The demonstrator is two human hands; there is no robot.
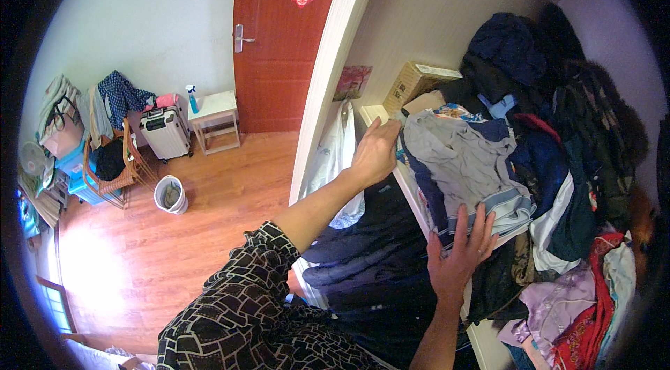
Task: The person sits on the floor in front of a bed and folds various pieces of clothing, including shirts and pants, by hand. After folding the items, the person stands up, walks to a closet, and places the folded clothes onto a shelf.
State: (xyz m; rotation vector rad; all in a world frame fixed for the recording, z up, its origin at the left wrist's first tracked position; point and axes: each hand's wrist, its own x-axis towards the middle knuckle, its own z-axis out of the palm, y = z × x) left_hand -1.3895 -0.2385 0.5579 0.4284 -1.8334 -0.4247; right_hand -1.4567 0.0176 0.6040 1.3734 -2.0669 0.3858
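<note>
A grey garment (464,153) with navy edges lies spread over other clothes in a shallow white box or drawer (413,197) in the wardrobe. My left hand (377,152) is at its far left corner, fingers stretched out and touching the edge there. At the near end, my right hand (462,250) lies on the garment's lower border with the fingers spread. Striped pale blue cloth (515,211) shows beside the right fingertips. Behind the grey garment a patterned colourful cloth (457,112) peeks out.
Dark clothes (513,49) are heaped at the back, with a cardboard box (419,82) beside them. A lilac garment (558,304) and red cloth (593,307) lie at the near right. Leftward are a white bucket (172,204), suitcase (166,134), stool (213,106) and red door (279,84).
</note>
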